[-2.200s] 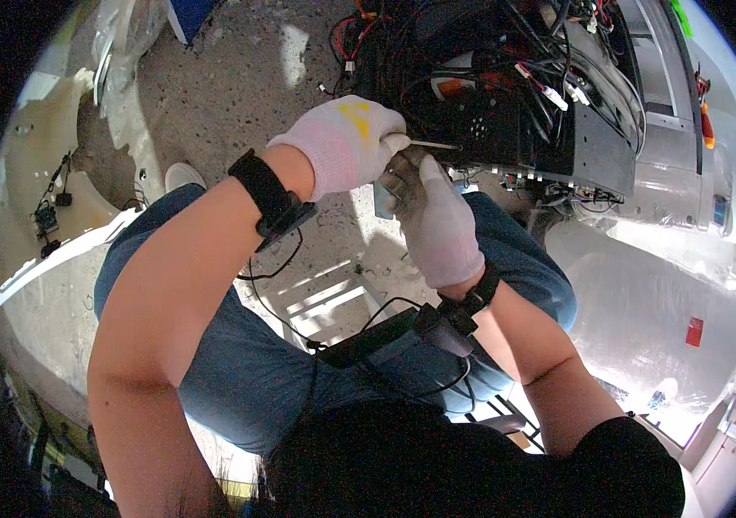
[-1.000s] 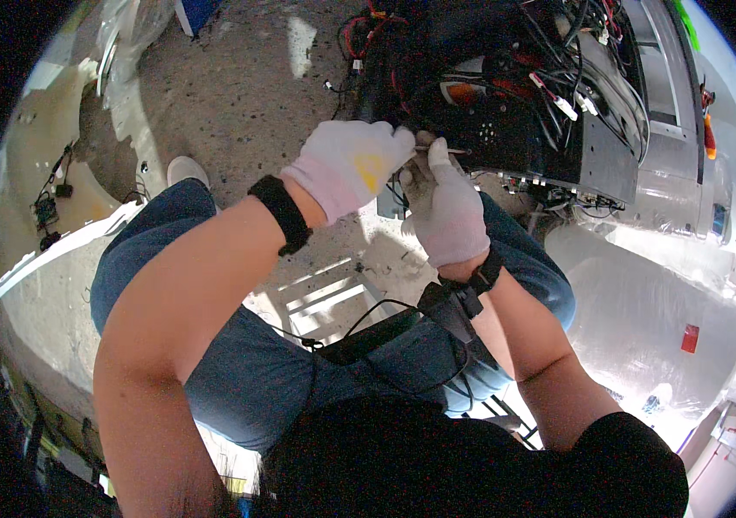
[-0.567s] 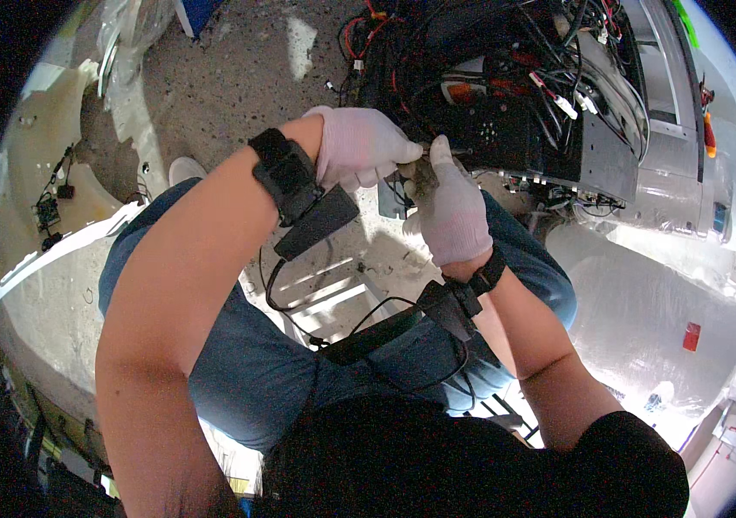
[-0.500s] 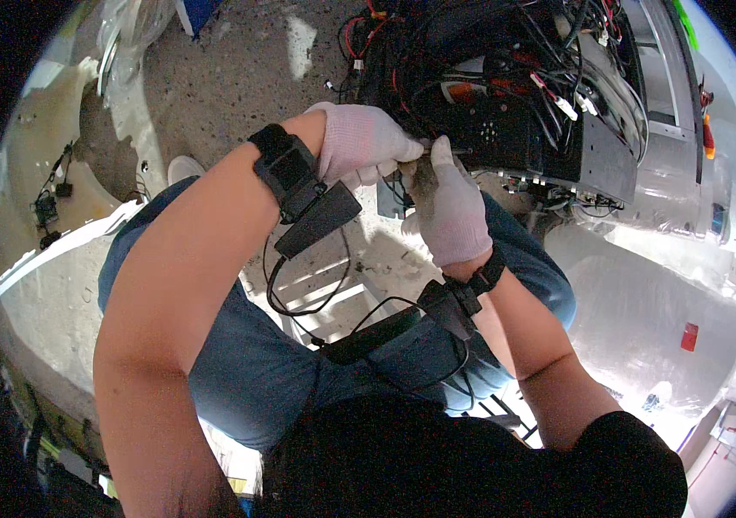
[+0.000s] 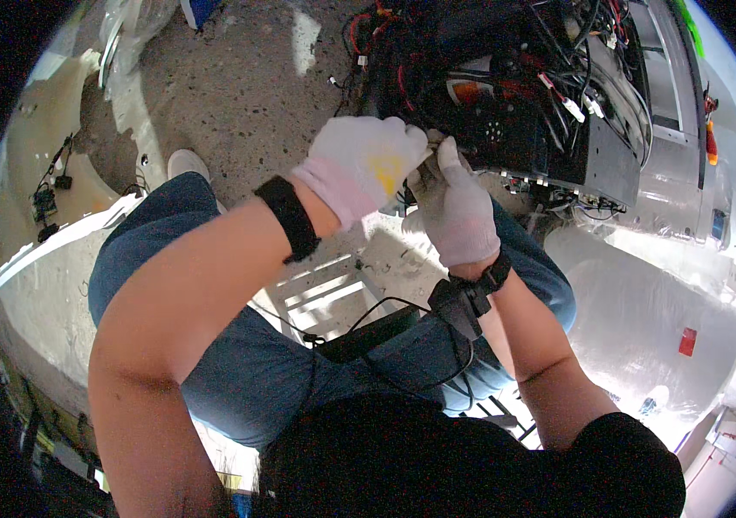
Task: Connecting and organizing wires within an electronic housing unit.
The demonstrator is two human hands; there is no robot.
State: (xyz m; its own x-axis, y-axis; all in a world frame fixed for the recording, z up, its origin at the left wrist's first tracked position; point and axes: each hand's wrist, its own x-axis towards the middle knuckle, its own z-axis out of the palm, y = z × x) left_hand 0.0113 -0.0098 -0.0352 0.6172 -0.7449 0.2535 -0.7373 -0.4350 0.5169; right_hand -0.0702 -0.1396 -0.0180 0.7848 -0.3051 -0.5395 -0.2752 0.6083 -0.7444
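Note:
My left hand (image 5: pixel 368 164), in a white knit glove with a yellow patch and a pink cuff, is closed, knuckles up. Its fingertips meet those of my right hand (image 5: pixel 465 211) at the near left corner of a black metal chassis (image 5: pixel 506 138). My right hand, gloved too, is closed with its thumb pointing toward the chassis. Whatever lies between the fingers is too small or hidden to name. Cables (image 5: pixel 558 116) with white connectors and an orange-marked part (image 5: pixel 469 91) lie in the chassis.
Concrete floor (image 5: pixel 230 78) stretches to the left of the chassis. At the right lie a metal frame (image 5: pixel 679 129) and a plastic-wrapped bundle (image 5: pixel 644 319). A black cable (image 5: pixel 385 302) hangs over my lap. Small cabled parts (image 5: pixel 62 181) sit on a pale sheet at the left.
My left wrist has turned over, bringing the back of the glove up and hiding its wrist device. My right hand stays in nearly the same place.

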